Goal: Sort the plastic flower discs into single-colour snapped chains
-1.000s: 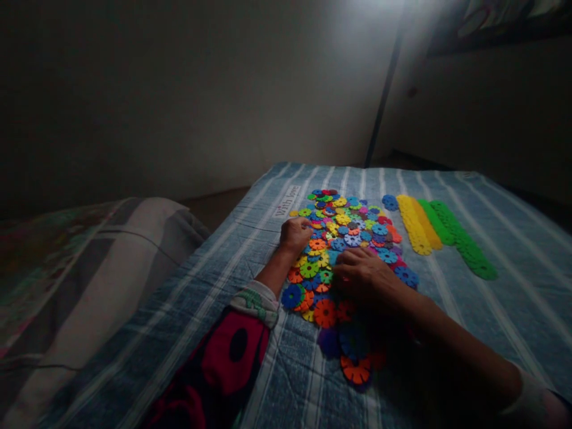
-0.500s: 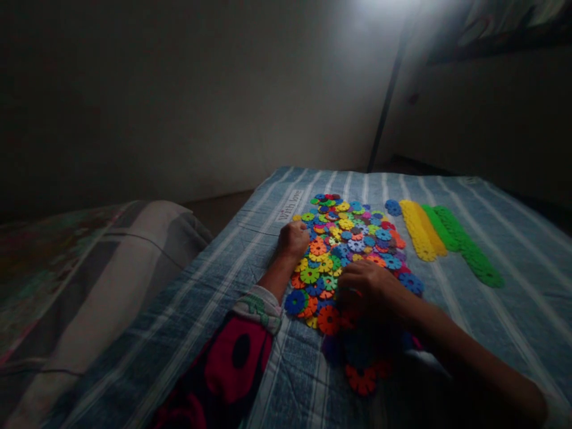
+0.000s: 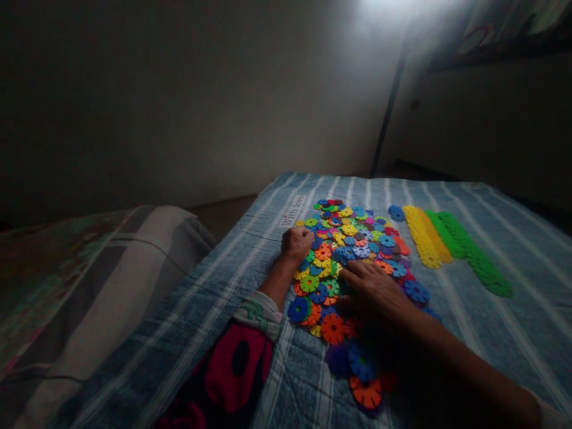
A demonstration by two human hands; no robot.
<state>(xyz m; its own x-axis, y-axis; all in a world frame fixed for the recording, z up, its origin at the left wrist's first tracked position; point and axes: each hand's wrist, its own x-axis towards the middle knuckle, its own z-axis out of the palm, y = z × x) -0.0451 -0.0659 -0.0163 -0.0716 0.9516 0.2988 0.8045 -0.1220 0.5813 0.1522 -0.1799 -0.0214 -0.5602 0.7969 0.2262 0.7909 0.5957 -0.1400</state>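
A spread-out heap of notched plastic discs (image 3: 322,253), in orange, yellow, blue, green and purple, covers the middle of the striped cloth. At its left edge my left hand (image 3: 297,242) is closed in a fist; whatever may be inside is hidden. My right hand (image 3: 373,286) lies low over the near right part of the heap, fingers stretched forward and thumb apart, seemingly touching the discs. Close to me, below this hand, are a blue disc (image 3: 361,360) and an orange disc (image 3: 366,390).
Overlapping rows of yellow discs (image 3: 422,237) and green discs (image 3: 476,253) lie right of the heap, with a small group of blue discs (image 3: 395,213) beside them. Striped cloth (image 3: 241,268) covers the surface. Bedding (image 3: 147,256) is at left, a wall (image 3: 201,101) behind.
My right hand has gone from curled fingers to fingers stretched out over the discs. More of the near blue disc shows. My left hand stays closed; the whole view has shifted slightly.
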